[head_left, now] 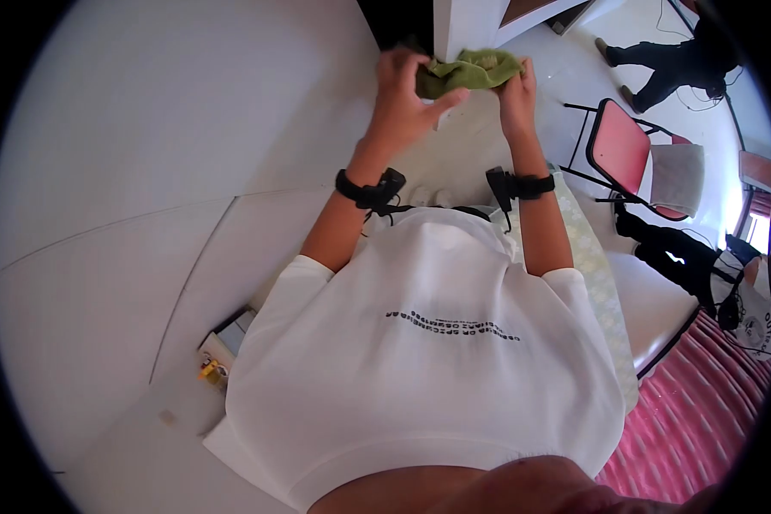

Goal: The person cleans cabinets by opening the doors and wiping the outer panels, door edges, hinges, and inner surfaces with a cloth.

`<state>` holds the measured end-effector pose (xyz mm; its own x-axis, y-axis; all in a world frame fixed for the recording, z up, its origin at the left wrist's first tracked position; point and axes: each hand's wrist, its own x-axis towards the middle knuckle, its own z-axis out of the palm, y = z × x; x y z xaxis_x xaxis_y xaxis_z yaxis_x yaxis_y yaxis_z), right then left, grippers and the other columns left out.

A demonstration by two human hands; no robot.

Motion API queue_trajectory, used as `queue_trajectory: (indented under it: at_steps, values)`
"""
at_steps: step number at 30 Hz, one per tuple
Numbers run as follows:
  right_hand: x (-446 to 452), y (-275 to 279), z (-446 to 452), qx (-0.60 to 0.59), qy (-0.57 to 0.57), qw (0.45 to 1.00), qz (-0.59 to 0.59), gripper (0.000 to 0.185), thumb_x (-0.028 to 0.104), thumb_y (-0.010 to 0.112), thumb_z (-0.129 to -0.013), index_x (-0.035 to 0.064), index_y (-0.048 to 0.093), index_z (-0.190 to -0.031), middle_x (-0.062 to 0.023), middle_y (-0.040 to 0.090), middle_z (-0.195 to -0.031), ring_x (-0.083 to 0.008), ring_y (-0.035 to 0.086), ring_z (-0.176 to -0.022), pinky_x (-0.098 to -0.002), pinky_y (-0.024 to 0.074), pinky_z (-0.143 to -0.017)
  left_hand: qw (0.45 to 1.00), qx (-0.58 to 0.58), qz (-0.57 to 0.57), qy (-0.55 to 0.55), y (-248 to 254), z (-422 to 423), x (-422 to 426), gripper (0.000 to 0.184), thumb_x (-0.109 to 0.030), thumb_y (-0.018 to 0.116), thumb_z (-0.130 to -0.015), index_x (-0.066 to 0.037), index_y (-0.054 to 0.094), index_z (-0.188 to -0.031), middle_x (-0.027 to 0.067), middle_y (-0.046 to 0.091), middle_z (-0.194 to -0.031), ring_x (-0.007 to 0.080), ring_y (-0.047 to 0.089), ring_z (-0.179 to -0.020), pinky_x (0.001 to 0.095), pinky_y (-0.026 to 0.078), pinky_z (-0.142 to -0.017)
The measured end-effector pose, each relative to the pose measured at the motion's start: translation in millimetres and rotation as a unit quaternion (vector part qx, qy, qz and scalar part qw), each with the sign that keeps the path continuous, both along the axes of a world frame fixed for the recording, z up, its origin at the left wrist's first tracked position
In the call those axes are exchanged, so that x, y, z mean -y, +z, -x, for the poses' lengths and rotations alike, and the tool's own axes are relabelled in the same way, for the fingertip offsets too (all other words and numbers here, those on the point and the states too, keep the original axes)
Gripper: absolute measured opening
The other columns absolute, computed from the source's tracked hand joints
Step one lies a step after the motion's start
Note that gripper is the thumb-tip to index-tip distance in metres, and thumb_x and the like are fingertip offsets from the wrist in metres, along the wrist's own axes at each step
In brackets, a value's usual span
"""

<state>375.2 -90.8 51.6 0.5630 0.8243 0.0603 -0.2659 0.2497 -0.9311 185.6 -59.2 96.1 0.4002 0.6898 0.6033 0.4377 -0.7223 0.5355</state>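
A person in a white shirt is reaching both arms forward, and the two hands are standing apart with a green cloth between them. The right hand is clamping the cloth's right end between fingers and thumb. The left hand is meeting the left end, its thumb spreading away toward the middle; its fingers are blurring, so whether they are gripping cannot be told. The cloth is hanging crumpled and folded, just in front of the lower end of a white panel; whether it is touching the panel cannot be told.

A black band is circling each wrist: the left band and the right band are each carrying a small black device. Below and between the forearms, a pair of pale shoes is showing on the floor.

A white wall is filling the left side. Low on that side, a small yellow object is lying close to the shirt. To the right, a red chair is standing with a grey towel draping over it. One person in dark clothes is showing beyond the chair, and another in dark trousers is showing nearer. A pink striped sheet is spreading across the lower right.
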Motion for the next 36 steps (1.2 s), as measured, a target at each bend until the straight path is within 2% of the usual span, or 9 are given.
queue_trajectory:
  at_steps: [4,8,11,14,21,26,28,32,36]
  values:
    - [-1,60,7,0.06,0.001,0.997,-0.05,0.005,0.007,0.046,-0.096,0.0052,0.042,-0.099,-0.0101,0.057,-0.073,-0.0239,0.06,-0.068,-0.0313,0.0486,-0.061,0.928,0.286,0.207,-0.121,17,4,-10,0.048,-0.026,0.082,-0.08,-0.001,0.053,-0.109,0.0193,0.057,-0.117,0.026,0.062,-0.105,0.0366,0.053,-0.09]
    - [3,95,18,0.033,0.107,0.97,-0.215,0.033,0.015,0.061,-0.095,0.0028,0.052,-0.124,-0.0051,0.06,-0.083,-0.0128,0.057,-0.072,-0.0236,0.0468,-0.064,0.948,0.222,0.215,-0.08,25,1,-18,0.036,-0.015,0.075,-0.087,0.002,0.053,-0.111,0.0143,0.066,-0.108,0.0183,0.064,-0.099,0.0327,0.053,-0.089]
    - [-15,87,43,0.256,-0.027,0.957,-0.137,0.036,0.007,0.061,-0.094,0.005,0.047,-0.128,-0.0044,0.058,-0.092,-0.0132,0.058,-0.078,-0.0226,0.0479,-0.068,0.941,0.235,0.224,-0.095,24,2,-16,0.027,-0.01,0.07,-0.091,0.005,0.056,-0.108,0.0141,0.068,-0.107,0.0157,0.065,-0.099,0.0307,0.052,-0.09]
    - [-22,41,46,0.414,-0.121,0.899,-0.073,0.031,0.002,0.061,-0.074,0.0036,0.041,-0.099,-0.019,0.051,-0.075,-0.0436,0.052,-0.067,-0.0433,0.0462,-0.064,0.928,0.253,0.237,-0.135,18,2,-17,0.027,-0.009,0.068,-0.092,0.005,0.056,-0.111,0.0132,0.068,-0.107,0.0154,0.065,-0.099,0.0304,0.052,-0.091]
    - [-22,-26,29,0.364,-0.086,0.925,0.07,0.021,0.002,0.059,-0.08,0.0043,0.046,-0.095,-0.0159,0.059,-0.084,-0.0357,0.063,-0.075,-0.0412,0.0497,-0.068,0.927,0.254,0.229,-0.154,10,9,-34,0.023,-0.012,0.069,-0.092,0.003,0.063,-0.108,0.0115,0.072,-0.099,0.0147,0.068,-0.095,0.0294,0.055,-0.087]
    - [-19,102,18,0.208,0.063,0.968,-0.123,0.026,-0.004,0.06,-0.082,0.0035,0.052,-0.105,-0.0161,0.056,-0.103,-0.0313,0.06,-0.093,-0.0364,0.0497,-0.078,0.91,0.236,0.287,-0.181,17,12,-38,0.019,-0.002,0.066,-0.092,0.003,0.062,-0.11,0.0094,0.069,-0.107,0.0142,0.066,-0.101,0.0282,0.052,-0.093]
    - [-11,147,28,0.243,0.079,0.941,-0.222,0.034,0.001,0.06,-0.093,0.0024,0.049,-0.125,-0.0059,0.057,-0.103,-0.0143,0.06,-0.085,-0.0241,0.0502,-0.072,0.917,0.218,0.291,-0.166,23,10,-37,0.019,-0.001,0.065,-0.092,0.003,0.062,-0.11,0.009,0.069,-0.107,0.0145,0.066,-0.101,0.0281,0.052,-0.093]
    - [-9,152,45,0.558,-0.034,0.798,-0.225,0.036,0.001,0.057,-0.093,0.0005,0.047,-0.128,-0.0086,0.057,-0.107,-0.0155,0.062,-0.091,-0.0263,0.0525,-0.078,0.907,0.274,0.281,-0.151,16,7,-38,0.021,-0.006,0.067,-0.092,0.003,0.063,-0.11,0.0106,0.071,-0.102,0.0144,0.068,-0.096,0.0284,0.054,-0.089]
    - [-31,44,51,0.551,-0.108,0.802,-0.204,0.039,-0.002,0.067,-0.079,0.0069,0.054,-0.115,-0.0198,0.048,-0.118,-0.0397,0.048,-0.109,-0.0423,0.0449,-0.09,0.921,0.264,0.263,-0.117,20,11,-41,0.019,-0.005,0.067,-0.092,0.004,0.063,-0.109,0.0091,0.071,-0.103,0.0123,0.066,-0.097,0.0265,0.052,-0.089]
